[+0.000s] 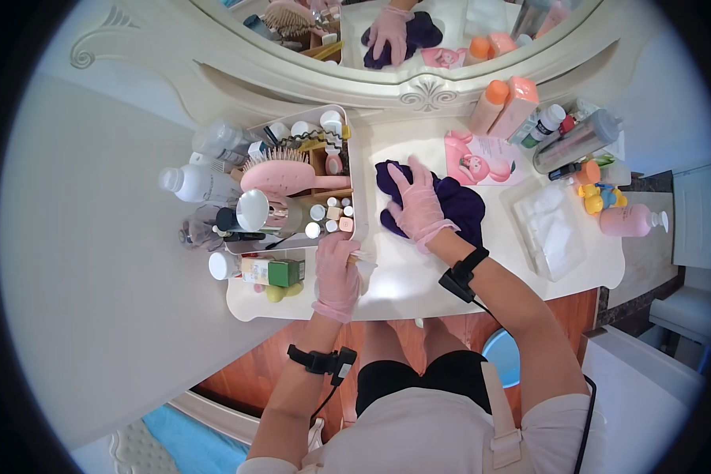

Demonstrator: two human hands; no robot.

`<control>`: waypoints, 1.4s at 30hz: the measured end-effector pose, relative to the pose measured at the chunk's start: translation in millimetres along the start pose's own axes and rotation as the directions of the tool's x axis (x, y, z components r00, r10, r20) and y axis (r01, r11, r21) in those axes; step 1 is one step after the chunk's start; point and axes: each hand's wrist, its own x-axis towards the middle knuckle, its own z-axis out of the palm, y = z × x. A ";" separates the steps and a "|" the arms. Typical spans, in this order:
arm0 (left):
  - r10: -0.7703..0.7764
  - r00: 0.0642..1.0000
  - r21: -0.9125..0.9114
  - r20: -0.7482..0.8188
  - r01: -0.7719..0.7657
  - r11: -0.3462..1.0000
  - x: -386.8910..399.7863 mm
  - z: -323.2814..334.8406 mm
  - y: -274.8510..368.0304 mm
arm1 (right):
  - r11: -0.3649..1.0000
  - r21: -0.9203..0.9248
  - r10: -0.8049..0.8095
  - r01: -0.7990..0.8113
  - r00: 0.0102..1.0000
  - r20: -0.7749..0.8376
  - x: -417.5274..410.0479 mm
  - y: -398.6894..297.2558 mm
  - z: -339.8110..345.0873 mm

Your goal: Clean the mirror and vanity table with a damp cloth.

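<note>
My right hand (418, 204), in a pink translucent glove, presses a bunched dark purple cloth (462, 204) onto the white dressing table (403, 296). Its fingers are spread over the cloth. My left hand (336, 277), gloved the same way, is at the front right corner of a white organizer tray (360, 195). Its fingers curl around a small pale item (362, 259), mostly hidden by the hand. Inside the tray lie a pink hairbrush (278, 176), a silver-capped jar (253, 211) and several small capped tubes (332, 216).
Bottles crowd the left edge, including a white one (198, 182); a green box (285, 273) lies in front. To the right are a pink card (484, 159), a clear container of white pads (548, 231), a tumbler (575, 142) and a pink pump bottle (628, 220). A mirror (450, 23) rises behind.
</note>
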 end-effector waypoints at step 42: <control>-0.080 0.988 -0.192 0.135 0.106 0.976 3.7 1.9 -12.9 | 0.573 0.649 0.227 -0.501 0.857 0.462 0.6 -32.8 5.3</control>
